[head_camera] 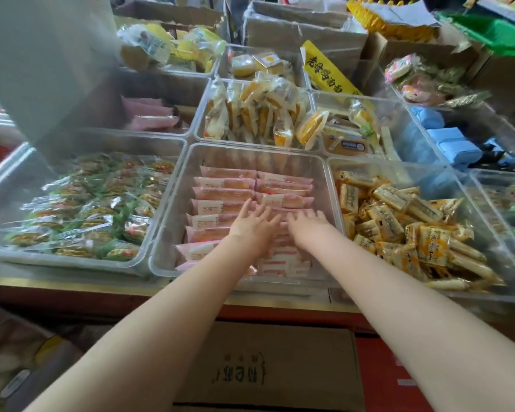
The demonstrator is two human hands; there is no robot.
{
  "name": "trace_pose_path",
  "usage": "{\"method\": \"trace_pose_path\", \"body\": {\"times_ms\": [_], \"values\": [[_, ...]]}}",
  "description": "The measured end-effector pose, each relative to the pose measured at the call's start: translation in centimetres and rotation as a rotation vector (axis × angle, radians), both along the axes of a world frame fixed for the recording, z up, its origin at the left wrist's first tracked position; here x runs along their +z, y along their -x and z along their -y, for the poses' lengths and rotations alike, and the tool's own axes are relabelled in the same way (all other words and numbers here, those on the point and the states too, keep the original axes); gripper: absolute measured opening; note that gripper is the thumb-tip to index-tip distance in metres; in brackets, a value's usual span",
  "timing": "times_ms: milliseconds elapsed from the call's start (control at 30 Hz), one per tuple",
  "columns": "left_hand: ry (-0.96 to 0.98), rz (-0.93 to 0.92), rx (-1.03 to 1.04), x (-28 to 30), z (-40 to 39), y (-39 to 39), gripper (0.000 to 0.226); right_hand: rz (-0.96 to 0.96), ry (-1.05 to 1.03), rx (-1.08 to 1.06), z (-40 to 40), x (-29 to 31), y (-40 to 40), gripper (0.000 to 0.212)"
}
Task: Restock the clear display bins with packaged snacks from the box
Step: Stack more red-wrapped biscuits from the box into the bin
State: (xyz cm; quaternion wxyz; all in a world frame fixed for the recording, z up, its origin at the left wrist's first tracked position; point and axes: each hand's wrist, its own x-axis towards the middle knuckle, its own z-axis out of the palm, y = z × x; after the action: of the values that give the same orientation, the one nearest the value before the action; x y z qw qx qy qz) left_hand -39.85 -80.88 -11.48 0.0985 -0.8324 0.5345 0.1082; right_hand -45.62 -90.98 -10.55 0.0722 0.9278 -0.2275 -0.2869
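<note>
Both hands press flat on pink-wrapped snack cakes in the clear plastic centre bin [173,203] on the counter [72,282].
Left hand [254,226] and right hand [308,224] lie with fingers spread, gripping nothing; two rows [225,185] nearly fill the bin; the brown cardboard box [268,367] sits below, contents apparently hidden; neighbouring bins look stocked.

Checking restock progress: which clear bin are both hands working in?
The front middle bin, holding neat rows of pink packets. The left hand and right hand rest flat on them; neighbouring bins hold loose green or yellow packs.
</note>
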Motion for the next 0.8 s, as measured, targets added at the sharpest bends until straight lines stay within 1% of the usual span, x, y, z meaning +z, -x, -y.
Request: {"method": "trace_pose_path", "body": {"times_ms": [67, 133, 233, 300, 333, 400, 500, 567, 633, 700, 800], "values": [[0.168, -0.044, 0.028, 1.8, -2.5, -0.2, 0.070, 0.074, 0.010, 0.013, -1.1, 2.3, -0.3, 0.067], [0.363, -0.009, 0.083, 3.8, -6.0, -1.3, 0.059, 0.242, -0.015, 0.029, -3.9, 5.7, -1.7, 0.055], [0.604, 0.113, 0.187, 6.5, -13.1, -3.4, 0.049, 0.426, -0.203, 0.023, -11.2, 10.0, -4.6, 0.041], [0.718, 0.160, 0.255, 7.8, -19.3, -4.7, 0.043, 0.507, -0.308, 0.076, -17.3, 11.3, -6.6, 0.032], [0.735, 0.169, 0.290, 8.2, -22.8, -5.4, 0.045, 0.533, -0.354, 0.115, -20.8, 11.6, -7.5, 0.028], [0.665, 0.175, 0.376, 8.9, -30.6, -6.8, 0.049, 0.524, -0.450, 0.199, -28.5, 12.2, -9.0, 0.024], [0.552, 0.156, 0.528, 9.3, -43.0, -9.0, 0.051, 0.415, -0.528, 0.342, -40.8, 12.0, -11.4, 0.014], [0.534, 0.057, 0.651, 9.8, -51.0, -10.3, 0.059, 0.316, -0.551, 0.450, -48.5, 11.6, -13.2, 0.027], [0.530, -0.086, 0.818, 10.3, -58.9, -11.6, 0.067, 0.188, -0.547, 0.571, -55.5, 11.9, -14.8, 0.038], [0.467, -0.184, 0.946, 10.6, -65.8, -13.3, 0.058, 0.124, -0.541, 0.654, -61.2, 12.8, -16.1, 0.044], [0.318, -0.174, 1.060, 10.7, -73.5, -15.7, 0.037, 0.139, -0.537, 0.715, -66.9, 13.0, -18.5, 0.048]]}}
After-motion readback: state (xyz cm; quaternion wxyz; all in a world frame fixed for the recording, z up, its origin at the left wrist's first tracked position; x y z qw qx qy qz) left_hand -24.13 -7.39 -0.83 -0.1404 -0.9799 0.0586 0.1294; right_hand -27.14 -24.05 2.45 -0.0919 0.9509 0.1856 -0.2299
